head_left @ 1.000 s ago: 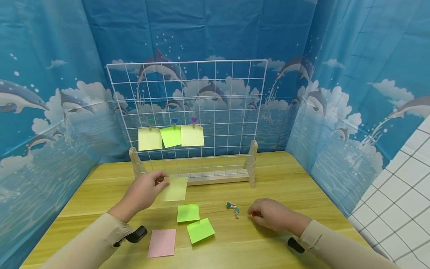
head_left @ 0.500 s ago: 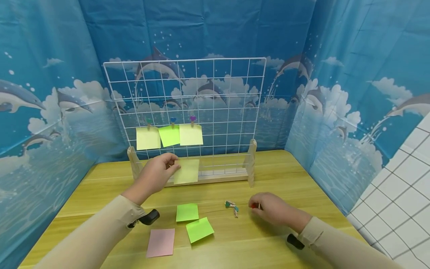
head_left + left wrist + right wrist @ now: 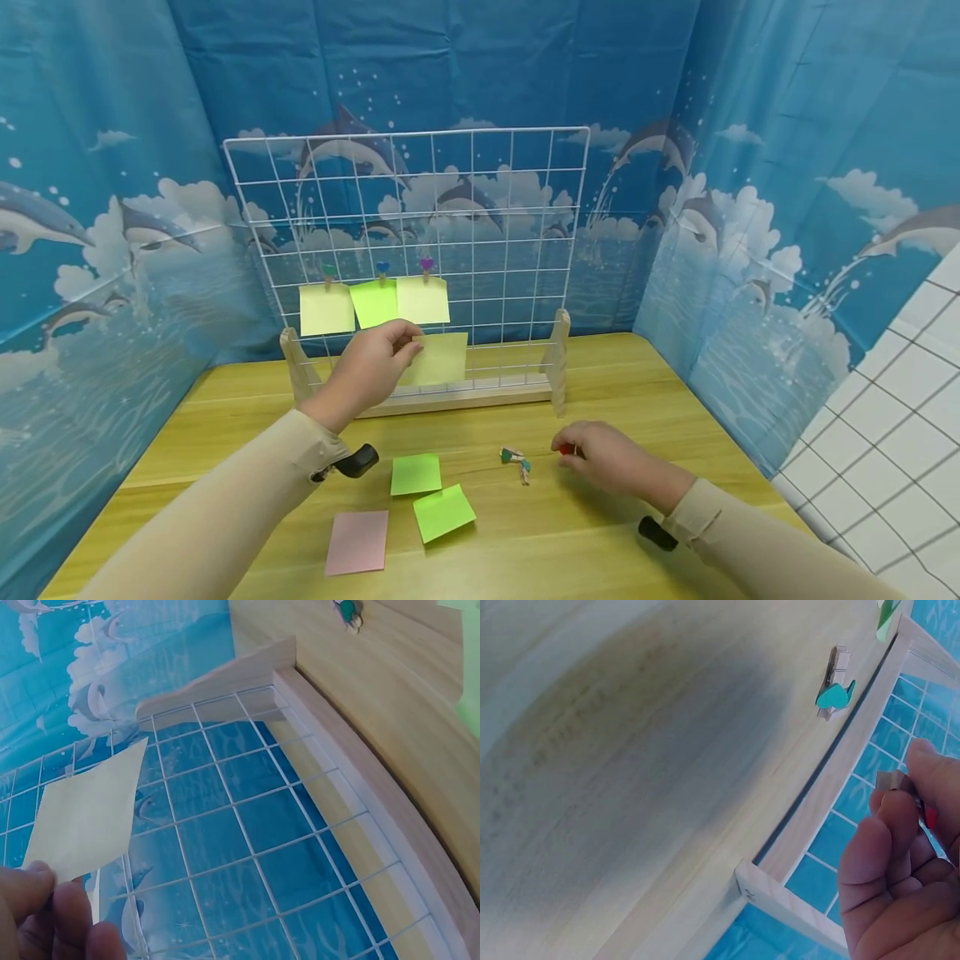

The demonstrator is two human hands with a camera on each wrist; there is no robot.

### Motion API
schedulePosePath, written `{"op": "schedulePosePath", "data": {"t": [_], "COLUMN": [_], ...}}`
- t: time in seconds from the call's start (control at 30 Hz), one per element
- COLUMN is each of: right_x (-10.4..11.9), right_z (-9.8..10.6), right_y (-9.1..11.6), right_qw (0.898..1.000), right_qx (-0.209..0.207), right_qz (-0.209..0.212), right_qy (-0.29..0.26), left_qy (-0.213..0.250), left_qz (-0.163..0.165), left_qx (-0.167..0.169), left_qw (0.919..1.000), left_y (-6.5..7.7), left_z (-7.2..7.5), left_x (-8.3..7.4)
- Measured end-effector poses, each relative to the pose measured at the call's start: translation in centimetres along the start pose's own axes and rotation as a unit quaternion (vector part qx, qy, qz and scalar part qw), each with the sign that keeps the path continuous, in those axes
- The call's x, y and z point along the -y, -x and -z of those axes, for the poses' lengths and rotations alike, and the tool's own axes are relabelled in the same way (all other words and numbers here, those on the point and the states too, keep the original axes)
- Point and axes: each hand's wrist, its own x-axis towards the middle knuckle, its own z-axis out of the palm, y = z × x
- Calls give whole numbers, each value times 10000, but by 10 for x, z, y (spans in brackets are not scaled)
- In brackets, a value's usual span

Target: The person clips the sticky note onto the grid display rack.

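Dolphin curtain [image 3: 510,75] behind, wood table [image 3: 232,450] below. Left hand [image 3: 369,367], mid-frame, pinches the pale yellow note [image 3: 442,360] by its left side, in front of the wire grid [image 3: 472,208] (contact unclear). Right hand [image 3: 609,458], lower right, farther from the grid, pinches a red clip [image 3: 566,449], down-right of the note.

Left hand [image 3: 56,915], eight o'clock, is pinching pale yellow note [image 3: 90,814]; green-topped clip [image 3: 347,613] is lying on bench [image 3: 390,682], one o'clock.
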Motion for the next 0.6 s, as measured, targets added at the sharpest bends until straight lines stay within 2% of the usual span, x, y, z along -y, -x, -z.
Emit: {"op": "schedulePosePath", "data": {"t": [0.3,0.6], "right_x": [-1,-2], "right_z": [2,4], "right_y": [1,0], "right_qw": [10000,9998], "right_qx": [81,127], "right_qz": [47,172], "right_qy": [11,-17], "left_qy": [97,176], "left_qz": [-69,308], "left_qx": [-217,-240], "left_qw": [9997,9991], "left_y": [-18,-32], "left_z": [-4,-4], "left_x": [-13,-23]}}
